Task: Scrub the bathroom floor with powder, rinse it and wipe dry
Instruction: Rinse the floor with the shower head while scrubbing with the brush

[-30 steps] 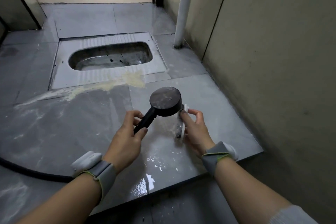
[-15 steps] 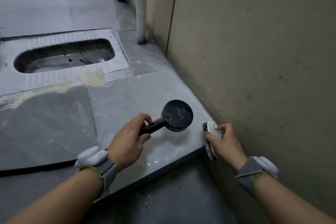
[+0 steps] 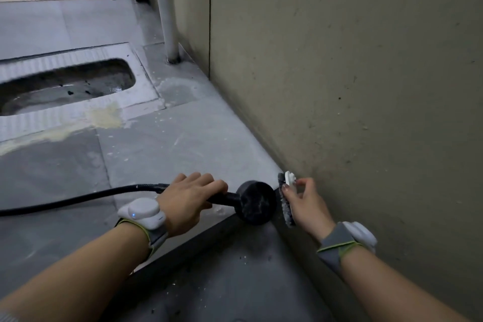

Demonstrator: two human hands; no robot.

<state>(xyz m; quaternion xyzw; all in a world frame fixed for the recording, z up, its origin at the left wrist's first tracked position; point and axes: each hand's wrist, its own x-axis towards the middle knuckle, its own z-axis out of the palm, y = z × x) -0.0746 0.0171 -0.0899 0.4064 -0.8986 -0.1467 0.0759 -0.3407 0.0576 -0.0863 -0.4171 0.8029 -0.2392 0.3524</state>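
Fingers point(image 3: 209, 185) of left hand point(image 3: 187, 202) curled over black handle of shower head point(image 3: 257, 202), knuckles up, gripping it. Round face of shower head turned toward the raised floor's near corner, at the step edge point(image 3: 209, 232), just beside the brush point(image 3: 286, 202). Black hose point(image 3: 78, 197) trailing left from behind the left hand across the grey floor tiles point(image 3: 170, 149).

Right hand point(image 3: 304, 202) pinching the brush by its white back, thumb and fingertips closed round it, bristles dark and facing left toward the shower head. Brush held upright in the corner between step edge and beige wall point(image 3: 352, 86), close against the wall; actual contact with wall or floor not clear.

White-and-grey bands on both wrists, left one point(image 3: 142, 213) showing a small blue light, right one point(image 3: 359, 235) near the wall.

Farther back: squat pan point(image 3: 78, 60) sunk in the floor at left, dark wet basin inside. Yellowish powder residue point(image 3: 107, 117) smeared along the pan's near rim and onto the tiles. White specks scattered over tiles between pan and hands. Pale vertical pipe point(image 3: 166, 13) rising from the floor beside the wall. Lower dark floor point(image 3: 222, 282) below the step, speckled with white flecks.
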